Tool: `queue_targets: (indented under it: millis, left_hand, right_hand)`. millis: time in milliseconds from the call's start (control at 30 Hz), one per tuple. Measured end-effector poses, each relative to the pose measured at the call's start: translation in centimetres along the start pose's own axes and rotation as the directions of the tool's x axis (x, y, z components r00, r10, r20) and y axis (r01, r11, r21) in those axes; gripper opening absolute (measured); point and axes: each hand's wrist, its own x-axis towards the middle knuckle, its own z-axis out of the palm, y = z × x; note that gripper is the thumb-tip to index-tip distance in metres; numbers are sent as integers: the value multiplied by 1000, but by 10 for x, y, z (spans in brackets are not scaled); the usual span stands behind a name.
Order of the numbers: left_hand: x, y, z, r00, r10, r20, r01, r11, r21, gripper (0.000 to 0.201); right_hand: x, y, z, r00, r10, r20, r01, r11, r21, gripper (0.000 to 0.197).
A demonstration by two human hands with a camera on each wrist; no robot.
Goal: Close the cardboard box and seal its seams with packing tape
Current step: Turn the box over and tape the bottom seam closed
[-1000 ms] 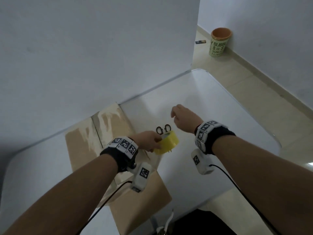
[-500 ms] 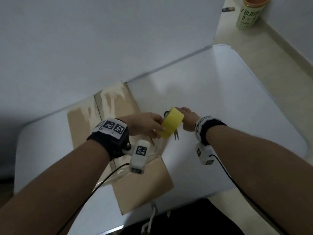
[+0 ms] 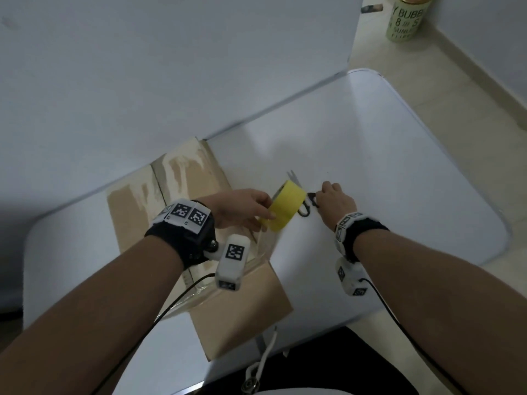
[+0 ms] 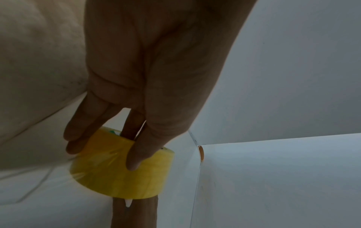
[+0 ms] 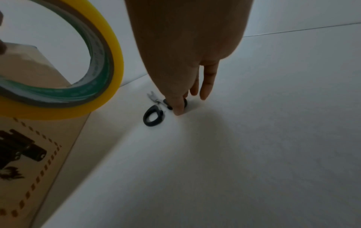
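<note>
While half-hidden by the right hand (image 5: 181, 64), scissors (image 5: 154, 115) blurred.

Left hand (image 3: 239, 209): lifting the yellow tape roll (image 3: 285, 208) higher than a second ago, tilting it on edge above the box's 3 o'clock side.
Right hand (image 3: 333, 199): having hovered empty a second ago, now reaching down onto the scissors (image 3: 306, 205), fingertips touching a black handle loop at the roll's 3 o'clock.
</note>
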Motion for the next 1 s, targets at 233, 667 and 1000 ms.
queue_targets:
  millis: [233,667,1000]
  left_hand:
    - [0,-2,1,1000,7,-25,-7,1000,-1,8]
    - [-2,0,8,999,43,-7,-43,998,47,9]
    - [-13,15,31,999,46,1,-45,956,291,20]
  right_hand:
    - [-7,-10,4,996,51,-76,-29,963,267,30]
    - [-28,-5,-9,985,118,124,-150,943,296,32]
    - [-96,8,7,859,-60,508,-421,480,769,24]
